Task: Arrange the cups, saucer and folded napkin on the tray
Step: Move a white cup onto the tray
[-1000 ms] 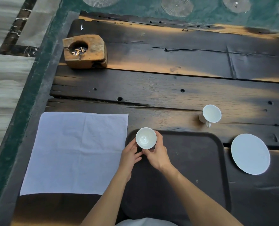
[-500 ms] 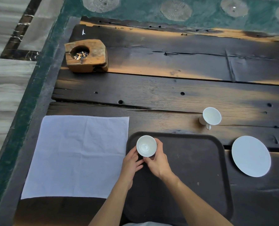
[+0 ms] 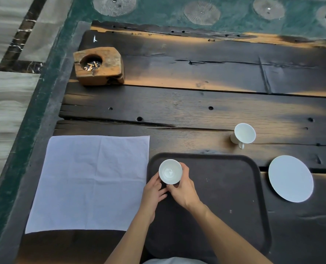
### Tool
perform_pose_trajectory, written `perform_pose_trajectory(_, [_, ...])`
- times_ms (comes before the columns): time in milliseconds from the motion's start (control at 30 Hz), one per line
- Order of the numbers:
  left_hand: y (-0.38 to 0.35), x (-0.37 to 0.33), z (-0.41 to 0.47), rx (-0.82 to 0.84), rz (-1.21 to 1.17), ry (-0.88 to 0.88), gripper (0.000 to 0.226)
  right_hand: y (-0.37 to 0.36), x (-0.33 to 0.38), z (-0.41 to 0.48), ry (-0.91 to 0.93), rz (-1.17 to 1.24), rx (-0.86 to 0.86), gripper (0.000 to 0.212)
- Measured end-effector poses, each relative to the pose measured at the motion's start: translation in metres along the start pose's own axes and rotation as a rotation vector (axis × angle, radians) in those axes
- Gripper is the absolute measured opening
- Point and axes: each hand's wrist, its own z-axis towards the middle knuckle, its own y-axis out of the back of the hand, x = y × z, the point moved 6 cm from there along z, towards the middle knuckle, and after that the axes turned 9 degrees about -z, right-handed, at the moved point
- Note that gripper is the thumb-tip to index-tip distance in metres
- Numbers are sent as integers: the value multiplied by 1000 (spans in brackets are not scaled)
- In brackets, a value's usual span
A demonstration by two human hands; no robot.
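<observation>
A dark rectangular tray lies on the wooden table in front of me. At its far left corner stands a small white cup, with my right hand wrapped around its right side and my left hand touching its left side. A second white cup with a handle stands on the table beyond the tray's far right corner. A white saucer lies on the table to the right of the tray. A white napkin is spread flat and unfolded to the left of the tray.
A wooden block ashtray with cigarette butts sits at the table's far left. The table's left edge drops to a green and grey floor. Dark planks run across the far side of the table.
The cup between my hands has come down a little toward me onto the tray's far left corner. The view has shifted slightly; the other cup, saucer and napkin stay put.
</observation>
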Motion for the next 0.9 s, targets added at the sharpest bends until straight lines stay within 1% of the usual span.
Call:
perform_pose_trajectory(100, [0, 2, -3, 14, 24, -2, 43, 0, 0, -1, -9, -8, 21, 78])
perform_pose_trajectory(267, [-1, 12, -8, 30, 58, 19, 43, -1, -4, -5, -53, -32, 68, 101])
perform_pose_trajectory(400, [-2, 24, -17, 36, 99, 58, 40, -1, -7, -16, -59, -29, 69, 106])
perform_pose_trajectory(533, [-5, 35, -27, 52, 150, 61, 41, 8, -11, -32, -20, -67, 9, 105])
perform_pose_trajectory(667, [-7, 47, -31, 19, 211, 50, 57, 27, -24, -51, -33, -146, -68, 96])
perform_pose_trajectory(733, [-7, 54, -34, -19, 226, 55, 59, 39, -31, -58, -31, -162, -96, 91])
perform_pose_trajectory(800, [-9, 62, -38, -28, 238, 76, 50, 50, -40, -63, -31, -190, -116, 86])
perform_pose_trajectory(900, [-15, 69, -50, 20, 287, 63, 30, 70, -51, -69, -23, -253, -137, 80])
